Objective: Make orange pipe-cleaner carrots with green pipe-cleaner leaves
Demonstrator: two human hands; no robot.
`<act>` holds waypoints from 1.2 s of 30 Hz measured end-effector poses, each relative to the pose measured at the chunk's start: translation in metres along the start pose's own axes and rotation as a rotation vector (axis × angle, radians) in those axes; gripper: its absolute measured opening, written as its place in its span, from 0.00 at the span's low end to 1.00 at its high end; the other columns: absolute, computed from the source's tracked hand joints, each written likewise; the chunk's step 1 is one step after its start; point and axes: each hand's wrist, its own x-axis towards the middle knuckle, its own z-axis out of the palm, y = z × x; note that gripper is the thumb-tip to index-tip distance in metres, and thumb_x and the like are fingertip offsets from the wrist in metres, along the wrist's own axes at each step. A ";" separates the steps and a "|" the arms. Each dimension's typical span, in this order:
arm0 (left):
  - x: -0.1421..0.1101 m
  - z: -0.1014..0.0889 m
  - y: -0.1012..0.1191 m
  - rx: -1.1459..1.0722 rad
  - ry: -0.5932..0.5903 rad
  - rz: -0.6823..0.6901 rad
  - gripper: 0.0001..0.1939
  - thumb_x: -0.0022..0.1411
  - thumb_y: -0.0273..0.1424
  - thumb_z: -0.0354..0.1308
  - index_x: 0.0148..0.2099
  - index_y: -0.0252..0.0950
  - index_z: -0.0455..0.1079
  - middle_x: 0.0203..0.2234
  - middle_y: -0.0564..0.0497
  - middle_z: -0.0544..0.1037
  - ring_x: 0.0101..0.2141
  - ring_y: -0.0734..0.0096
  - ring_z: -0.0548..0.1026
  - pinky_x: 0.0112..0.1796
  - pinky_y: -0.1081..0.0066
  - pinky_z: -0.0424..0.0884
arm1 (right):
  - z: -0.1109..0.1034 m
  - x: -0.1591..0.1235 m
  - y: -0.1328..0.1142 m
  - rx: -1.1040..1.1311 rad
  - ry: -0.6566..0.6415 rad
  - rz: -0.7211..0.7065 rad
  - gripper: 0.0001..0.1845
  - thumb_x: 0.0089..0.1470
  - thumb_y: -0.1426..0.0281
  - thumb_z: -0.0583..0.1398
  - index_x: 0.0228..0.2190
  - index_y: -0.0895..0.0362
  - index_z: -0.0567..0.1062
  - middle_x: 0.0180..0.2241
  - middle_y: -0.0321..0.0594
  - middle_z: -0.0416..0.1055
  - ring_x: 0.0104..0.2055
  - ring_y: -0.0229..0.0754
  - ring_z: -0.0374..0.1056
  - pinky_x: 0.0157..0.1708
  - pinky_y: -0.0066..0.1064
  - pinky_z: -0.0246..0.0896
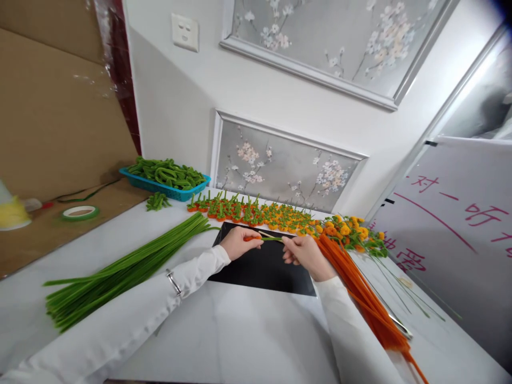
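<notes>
My left hand (240,242) is closed in a pinch around the orange end of a small pipe-cleaner piece. Its green part (272,239) stretches across to my right hand (306,257), whose thumb and finger pinch the other end. Both hands are over a black mat (264,272). A thin tan stick (266,234) shows just behind the piece. Left of my hands lies a bundle of long green pipe cleaners (136,269). Beside my right forearm is a bundle of orange pipe cleaners (360,290).
Behind the mat stand rows of small orange and yellow flower heads (252,213) with green stems. Finished-looking yellow flowers (346,229) lie at right. A blue basket (160,186) holds green pieces. Green tape (80,213) rests at left; a metal tool (400,326) lies at right.
</notes>
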 end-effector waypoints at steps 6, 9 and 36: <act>-0.002 -0.002 0.003 0.062 -0.048 0.057 0.11 0.51 0.34 0.60 0.33 0.32 0.77 0.25 0.48 0.80 0.30 0.67 0.76 0.35 0.73 0.67 | -0.002 -0.001 -0.005 -0.492 0.051 -0.578 0.18 0.44 0.65 0.66 0.40 0.48 0.76 0.41 0.40 0.75 0.46 0.48 0.67 0.49 0.43 0.57; -0.004 0.000 0.006 0.123 -0.084 0.103 0.11 0.53 0.34 0.59 0.33 0.31 0.77 0.26 0.48 0.80 0.30 0.67 0.76 0.35 0.74 0.67 | 0.000 0.000 0.003 -0.646 -0.082 -0.591 0.10 0.54 0.68 0.58 0.38 0.50 0.77 0.32 0.38 0.76 0.36 0.43 0.70 0.44 0.37 0.61; 0.000 -0.005 0.008 0.027 -0.102 0.131 0.14 0.53 0.33 0.59 0.40 0.30 0.77 0.33 0.45 0.80 0.35 0.63 0.76 0.39 0.70 0.69 | 0.000 -0.014 -0.013 -0.914 0.034 -0.573 0.14 0.58 0.64 0.53 0.42 0.45 0.76 0.35 0.35 0.78 0.35 0.44 0.74 0.33 0.30 0.63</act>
